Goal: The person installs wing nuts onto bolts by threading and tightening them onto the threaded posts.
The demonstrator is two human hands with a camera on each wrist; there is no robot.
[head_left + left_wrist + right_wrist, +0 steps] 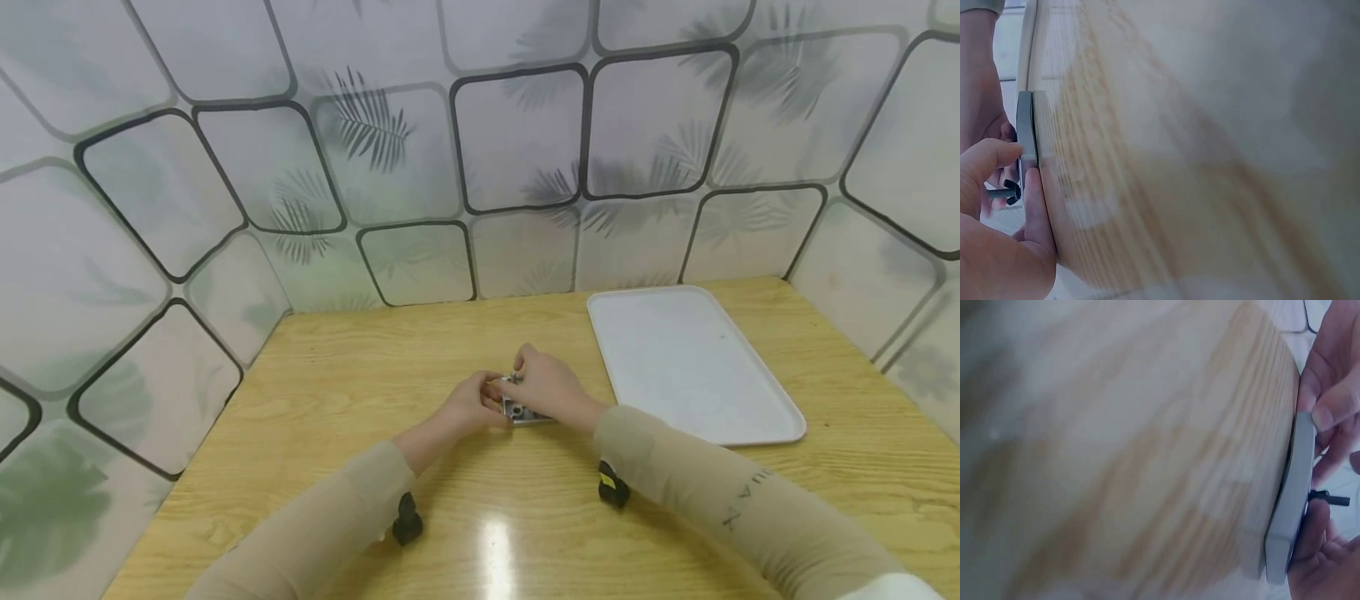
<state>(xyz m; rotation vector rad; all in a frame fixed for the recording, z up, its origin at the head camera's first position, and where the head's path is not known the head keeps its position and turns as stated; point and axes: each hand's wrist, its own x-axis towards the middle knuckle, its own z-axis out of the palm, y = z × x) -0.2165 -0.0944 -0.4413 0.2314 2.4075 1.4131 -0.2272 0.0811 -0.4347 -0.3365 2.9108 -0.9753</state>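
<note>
A small flat grey metal case (519, 413) with dark parts on its top lies on the wooden table. My left hand (467, 404) grips its left end, thumb and fingers at the edges. From the case's top stands a threaded bolt (999, 194), with a black wing nut (1014, 190) low on it. My right hand (553, 388) reaches over the case from the right. In the right wrist view its thumb touches the wing nut (1316, 495), and another fingertip (1355, 462) hovers near the bolt's end. The right hand hides much of the case top in the head view.
A white rectangular tray (690, 367) lies on the table (360, 367) to the right, behind the right forearm. Patterned partitions (525, 150) stand along the table's back and sides. Both wrists carry small black devices (407, 520).
</note>
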